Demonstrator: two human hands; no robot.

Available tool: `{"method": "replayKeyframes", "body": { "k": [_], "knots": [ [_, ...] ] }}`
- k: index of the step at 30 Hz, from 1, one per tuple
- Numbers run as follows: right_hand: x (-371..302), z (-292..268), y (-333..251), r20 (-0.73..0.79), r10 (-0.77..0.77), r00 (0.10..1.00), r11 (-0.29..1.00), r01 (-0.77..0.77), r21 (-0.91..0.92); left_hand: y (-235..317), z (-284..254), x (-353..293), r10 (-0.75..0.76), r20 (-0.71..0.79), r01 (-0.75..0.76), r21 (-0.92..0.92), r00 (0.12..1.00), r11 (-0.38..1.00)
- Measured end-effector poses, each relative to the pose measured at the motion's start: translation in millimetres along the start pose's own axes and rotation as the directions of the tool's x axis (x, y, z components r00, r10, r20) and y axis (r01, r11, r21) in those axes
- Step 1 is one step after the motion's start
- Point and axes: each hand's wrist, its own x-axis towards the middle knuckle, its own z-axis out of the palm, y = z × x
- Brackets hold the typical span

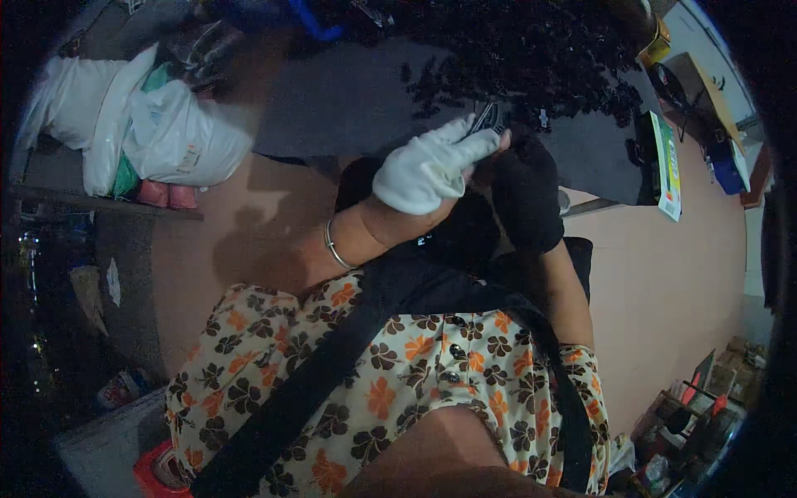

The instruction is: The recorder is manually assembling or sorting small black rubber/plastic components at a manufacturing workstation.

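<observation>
Fingers (477, 145) of the white-gloved left hand (427, 170) pinch a small dark metal part (490, 119) against the black-gloved right hand (525, 195), whose grip is hidden. Held above the dark tabletop (349, 100), the part could slip from the gloves into the scattered pieces (531, 58).

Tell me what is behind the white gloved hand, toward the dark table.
Behind the white-gloved left hand, a small dark metal part pokes out at its fingertips, beside the black-gloved right hand. Beyond lies a heap of small dark pieces. The part's lower end is covered.
</observation>
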Motion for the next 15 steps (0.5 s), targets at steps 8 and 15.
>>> {"method": "replayKeyframes", "body": {
  "k": [8, 15],
  "knots": [
    [-9.1, 5.2, -4.1, -0.047, -0.178, 0.983, 0.978, 0.171, -0.117, 15.3, -6.1, 2.8, -0.019, -0.020, 0.016, -0.114, 1.000, 0.993],
    [1.2, -5.1, -11.4, 0.092, -0.737, 0.670, 0.417, 0.558, -0.718, -9.4, -9.1, -0.4, -0.380, 0.094, 0.371, -0.517, 0.920, 0.771]
  ]
}}
